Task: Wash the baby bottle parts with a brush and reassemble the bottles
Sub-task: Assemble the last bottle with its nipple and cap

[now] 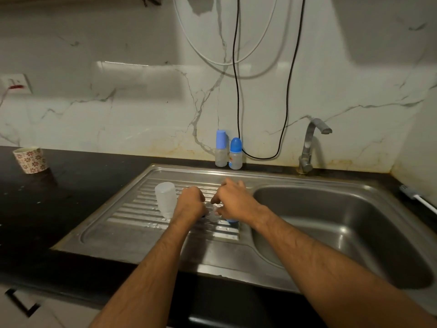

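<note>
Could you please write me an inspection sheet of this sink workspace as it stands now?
Surface: ribbed stainless steel drainboard, wet with droplets, beside the empty steel sink basin.
Job's things: clear plastic bottle body standing neck down on the drainboard; two blue-capped assembled baby bottles upright at the wall; small clear part and blue part under the hands.
Clutter: floral paper cup on the black counter.
Grippers: left hand curled, contents hidden; right hand pinches the small clear part.
Cables: black cable and white cable hanging on the wall.
Surroundings: marble-patterned wall, steel tap.
</note>
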Motion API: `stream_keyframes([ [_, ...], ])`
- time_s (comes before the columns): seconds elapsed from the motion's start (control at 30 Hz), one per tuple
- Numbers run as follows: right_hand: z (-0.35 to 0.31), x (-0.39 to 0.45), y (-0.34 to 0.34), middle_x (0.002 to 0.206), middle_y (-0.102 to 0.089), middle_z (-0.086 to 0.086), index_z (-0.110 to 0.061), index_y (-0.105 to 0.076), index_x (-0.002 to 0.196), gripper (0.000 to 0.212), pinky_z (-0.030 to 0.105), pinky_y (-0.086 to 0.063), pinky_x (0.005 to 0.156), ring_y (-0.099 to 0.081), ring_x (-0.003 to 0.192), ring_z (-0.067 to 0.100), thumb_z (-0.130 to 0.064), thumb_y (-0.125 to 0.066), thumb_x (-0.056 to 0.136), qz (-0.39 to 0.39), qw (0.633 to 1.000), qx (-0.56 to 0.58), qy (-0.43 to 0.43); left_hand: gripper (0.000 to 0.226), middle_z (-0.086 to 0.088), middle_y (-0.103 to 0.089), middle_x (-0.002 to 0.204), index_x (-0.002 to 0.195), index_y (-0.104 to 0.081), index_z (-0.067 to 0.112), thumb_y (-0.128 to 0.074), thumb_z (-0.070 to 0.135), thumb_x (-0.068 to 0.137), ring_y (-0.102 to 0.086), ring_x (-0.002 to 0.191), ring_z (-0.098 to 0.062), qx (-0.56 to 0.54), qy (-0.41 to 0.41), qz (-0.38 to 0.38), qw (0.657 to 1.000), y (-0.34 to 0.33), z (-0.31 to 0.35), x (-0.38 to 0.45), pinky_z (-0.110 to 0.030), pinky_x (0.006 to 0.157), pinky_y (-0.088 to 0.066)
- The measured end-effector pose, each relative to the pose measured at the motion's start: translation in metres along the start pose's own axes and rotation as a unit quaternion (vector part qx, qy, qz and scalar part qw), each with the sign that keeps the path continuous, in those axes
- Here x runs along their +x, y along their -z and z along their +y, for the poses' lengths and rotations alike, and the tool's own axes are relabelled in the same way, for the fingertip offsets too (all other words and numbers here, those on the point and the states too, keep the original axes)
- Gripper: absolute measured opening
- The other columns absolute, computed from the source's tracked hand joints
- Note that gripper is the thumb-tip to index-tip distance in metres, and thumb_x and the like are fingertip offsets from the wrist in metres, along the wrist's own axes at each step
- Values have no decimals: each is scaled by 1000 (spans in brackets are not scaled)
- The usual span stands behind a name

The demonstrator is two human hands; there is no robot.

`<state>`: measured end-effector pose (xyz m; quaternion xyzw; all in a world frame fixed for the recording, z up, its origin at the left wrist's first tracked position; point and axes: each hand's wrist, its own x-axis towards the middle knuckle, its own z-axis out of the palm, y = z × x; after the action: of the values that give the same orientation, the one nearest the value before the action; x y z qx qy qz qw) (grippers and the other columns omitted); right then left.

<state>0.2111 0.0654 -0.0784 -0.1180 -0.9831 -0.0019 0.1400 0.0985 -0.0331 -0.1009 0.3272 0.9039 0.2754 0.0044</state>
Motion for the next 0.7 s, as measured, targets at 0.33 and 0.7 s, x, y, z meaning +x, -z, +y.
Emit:
stream_keyframes([
  [0.33,-4,2,-6,111,-60,0,-21,-74,111,21,38,-37,102,-40,106,14,-31,-69,94,25,999,23,7,31,-4,-70,108,110,-68,14,-81,20,82,-62,91,-13,-5,1,5,1000,-6,-7,1,-27,83,-49],
  [0.7,32,-8,49,103,-75,-1,-15,-76,112,21,30,-56,93,-65,87,2,-10,-72,92,132,954,255,-89,15,-3,-68,77,84,-70,10,-78,17,74,-65,75,-19,-125,-28,154,980,40,54,10,-33,67,-57],
])
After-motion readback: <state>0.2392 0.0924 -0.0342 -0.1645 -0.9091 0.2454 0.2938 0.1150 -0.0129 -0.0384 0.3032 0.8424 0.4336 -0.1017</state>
